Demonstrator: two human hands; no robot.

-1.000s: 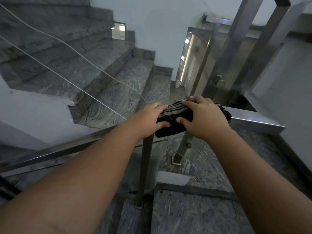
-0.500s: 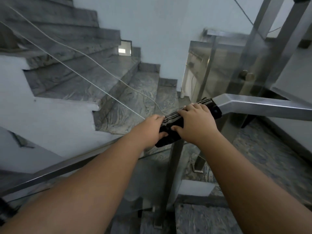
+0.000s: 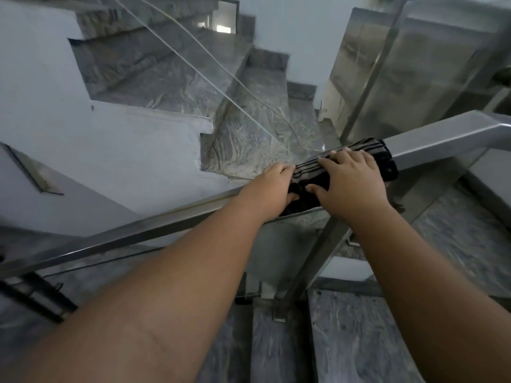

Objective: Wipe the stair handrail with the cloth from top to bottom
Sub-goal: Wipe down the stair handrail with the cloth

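Observation:
A square steel handrail (image 3: 442,139) runs from the upper right down to the lower left. A dark cloth with pale stripes (image 3: 370,156) is wrapped over the rail near its bend. My right hand (image 3: 348,183) lies flat on top of the cloth, fingers spread, thumb hooked under. My left hand (image 3: 271,192) grips the cloth's lower end, just down the rail from the right hand. The part of the rail under the cloth is hidden.
Grey marble steps (image 3: 249,100) descend beyond the rail, with a thin cable (image 3: 221,78) strung across them. A glass panel (image 3: 401,78) with steel posts stands at the right. A slanted post (image 3: 312,266) supports the rail below my hands. White wall on the left.
Both hands and the cloth have slid down the rail away from the bend, and more bare rail shows to the right. The view has tilted further down over the stairwell.

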